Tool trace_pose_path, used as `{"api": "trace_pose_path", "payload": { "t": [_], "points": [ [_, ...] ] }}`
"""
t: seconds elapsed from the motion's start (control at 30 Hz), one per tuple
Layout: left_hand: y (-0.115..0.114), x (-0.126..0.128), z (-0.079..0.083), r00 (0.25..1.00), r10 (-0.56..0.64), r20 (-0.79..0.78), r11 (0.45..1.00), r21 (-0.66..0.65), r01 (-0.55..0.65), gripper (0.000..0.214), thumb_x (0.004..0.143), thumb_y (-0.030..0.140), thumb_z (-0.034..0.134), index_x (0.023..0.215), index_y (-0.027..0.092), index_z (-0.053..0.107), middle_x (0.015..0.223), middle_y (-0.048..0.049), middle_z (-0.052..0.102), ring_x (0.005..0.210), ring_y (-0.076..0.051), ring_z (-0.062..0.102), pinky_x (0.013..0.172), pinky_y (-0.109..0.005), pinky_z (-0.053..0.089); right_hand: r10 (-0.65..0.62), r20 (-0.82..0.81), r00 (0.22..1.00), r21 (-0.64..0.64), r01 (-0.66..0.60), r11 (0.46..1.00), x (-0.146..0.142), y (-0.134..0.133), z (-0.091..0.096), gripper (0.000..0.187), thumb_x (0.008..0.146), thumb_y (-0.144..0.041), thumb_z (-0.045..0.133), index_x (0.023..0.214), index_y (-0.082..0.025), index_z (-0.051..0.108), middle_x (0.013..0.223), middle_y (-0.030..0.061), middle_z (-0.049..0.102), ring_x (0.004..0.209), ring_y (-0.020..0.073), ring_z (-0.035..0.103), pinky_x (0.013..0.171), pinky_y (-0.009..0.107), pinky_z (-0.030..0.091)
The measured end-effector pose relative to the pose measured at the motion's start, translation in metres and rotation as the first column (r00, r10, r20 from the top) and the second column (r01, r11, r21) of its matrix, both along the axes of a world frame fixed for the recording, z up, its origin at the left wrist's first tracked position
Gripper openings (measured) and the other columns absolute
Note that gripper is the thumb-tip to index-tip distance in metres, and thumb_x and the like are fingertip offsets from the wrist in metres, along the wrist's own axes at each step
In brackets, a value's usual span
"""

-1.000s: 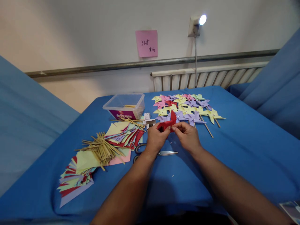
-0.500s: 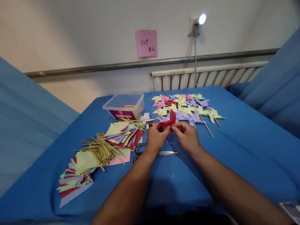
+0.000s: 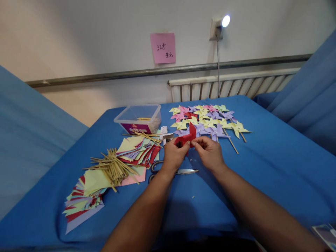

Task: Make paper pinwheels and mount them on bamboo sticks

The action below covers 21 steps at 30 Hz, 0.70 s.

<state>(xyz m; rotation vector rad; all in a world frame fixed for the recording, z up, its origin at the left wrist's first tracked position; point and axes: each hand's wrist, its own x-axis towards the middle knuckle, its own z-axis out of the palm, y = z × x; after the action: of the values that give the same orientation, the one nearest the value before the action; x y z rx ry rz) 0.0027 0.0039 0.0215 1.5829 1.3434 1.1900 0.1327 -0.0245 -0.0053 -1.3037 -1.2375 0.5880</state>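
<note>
- Blue table: one.
- Finished pinwheels: about nineteen, rows at back right.
- Unused: two fanned paper stacks; sticks too jumbled to count.
- Clear box: one.
- Scissors: one pair.
- Left hand, right hand: both pinching one part-folded red pinwheel above table.

Scissors by left hand, open cloth rightward

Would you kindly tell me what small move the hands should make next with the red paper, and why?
Probably the right hand should press the folds of the red paper together while the left hand steadies it: the fingertips nearly meet at it, part of it stands up, and the pinwheels beyond have folds gathered centrally.
</note>
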Motion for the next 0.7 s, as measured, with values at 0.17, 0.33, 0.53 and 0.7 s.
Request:
{"api": "trace_pose_path", "payload": {
  "t": [0.17, 0.33, 0.53, 0.7],
  "points": [
    [-0.0009, 0.0004, -0.0001, 1.000, 0.009, 0.005, 1.000, 0.001, -0.009, 0.019, 0.068, 0.034, 0.069, 0.065, 0.016, 0.064, 0.057, 0.0034, 0.053, 0.054, -0.010, 0.043, 0.053, -0.023, 0.034, 0.002, -0.003, 1.000, -0.003, -0.002, 1.000, -0.0009, -0.0017, 0.0016, 0.013, 0.081, -0.032, 0.063, 0.079, -0.020, 0.069, 0.072, 0.0020, 0.070, 0.064, 0.0165, 0.063, 0.060, 0.028, 0.049],
    [-0.0008, 0.0006, -0.0012, 1.000, 0.011, 0.025, 1.000, -0.005, -0.011, 0.020, 0.067, 0.034, 0.069, 0.065, 0.015, 0.064, 0.056, 0.0035, 0.053, 0.054, -0.010, 0.043, 0.052, -0.023, 0.034, 0.005, -0.014, 1.000, -0.003, -0.005, 1.000, -0.0011, -0.0023, 0.0021, 0.014, 0.081, -0.032, 0.063, 0.080, -0.020, 0.069, 0.072, 0.0017, 0.069, 0.063, 0.0162, 0.063, 0.060, 0.028, 0.049],
    [-0.0017, 0.0008, -0.0001, 1.000, 0.009, 0.004, 1.000, 0.003, -0.009, 0.021, 0.068, 0.035, 0.069, 0.066, 0.014, 0.064, 0.057, 0.0036, 0.054, 0.054, -0.010, 0.044, 0.053, -0.023, 0.034, 0.004, -0.025, 1.000, -0.010, -0.004, 1.000, -0.0028, -0.0026, 0.0016, 0.014, 0.081, -0.033, 0.063, 0.081, -0.020, 0.068, 0.072, 0.0013, 0.069, 0.064, 0.0163, 0.063, 0.062, 0.028, 0.049],
    [-0.0040, 0.0018, 0.0012, 1.000, 0.020, -0.016, 0.999, 0.051, -0.020, 0.018, 0.069, 0.033, 0.068, 0.069, 0.015, 0.066, 0.058, 0.0034, 0.055, 0.055, -0.010, 0.044, 0.055, -0.023, 0.035, -0.009, 0.046, 0.999, 0.053, 0.006, 0.999, -0.0020, -0.0022, 0.0023, 0.011, 0.082, -0.030, 0.062, 0.079, -0.021, 0.067, 0.078, 0.0024, 0.068, 0.071, 0.0177, 0.063, 0.066, 0.030, 0.049]
  ]
}}
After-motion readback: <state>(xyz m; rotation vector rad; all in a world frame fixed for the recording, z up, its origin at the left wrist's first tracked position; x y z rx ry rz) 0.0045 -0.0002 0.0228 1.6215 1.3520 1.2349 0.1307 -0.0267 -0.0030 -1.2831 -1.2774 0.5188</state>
